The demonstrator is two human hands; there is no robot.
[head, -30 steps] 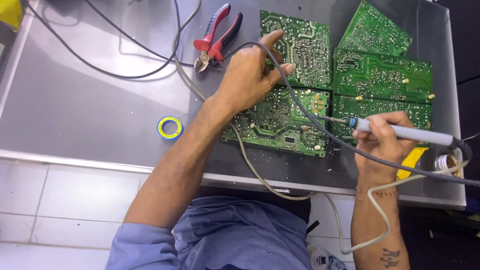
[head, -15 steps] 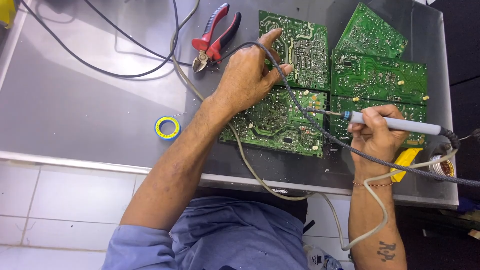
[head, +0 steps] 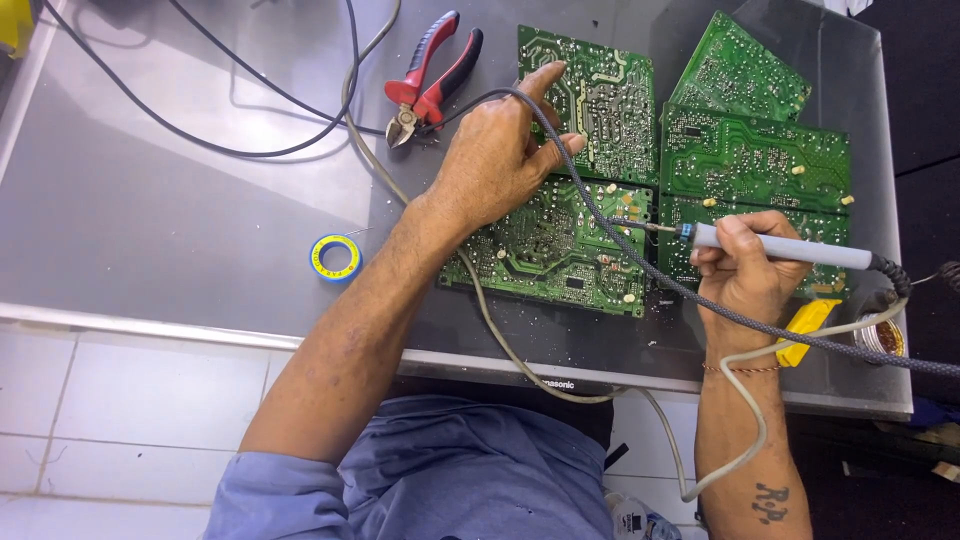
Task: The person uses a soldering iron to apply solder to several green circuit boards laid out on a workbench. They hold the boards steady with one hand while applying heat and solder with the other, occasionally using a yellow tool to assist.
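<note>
- At the far left a roll of blue and yellow tape [head: 335, 257] lies flat on the grey metal tabletop [head: 150, 200], well apart from both hands; dark cables [head: 200, 140] loop above it
- Red-handled cutters [head: 430, 80] lie near the top edge, just beside the left hand's knuckles
- The left hand [head: 500, 165] presses down on the near circuit board [head: 555, 250], fingers loosely spread, a braided cable [head: 610, 240] running under the fingertips and off to the right
- The soldering iron [head: 780, 247] lies with its long axis left to right, tip aimed left at the board's right edge; the right hand [head: 745, 275] is the nearer one, fingers pinched around the handle like a pen
- More green boards [head: 760, 150] fill the upper right; a yellow tool [head: 805, 325] and a solder spool [head: 882, 335] sit at the table's right rim; white tiled floor [head: 100, 440] shows below
</note>
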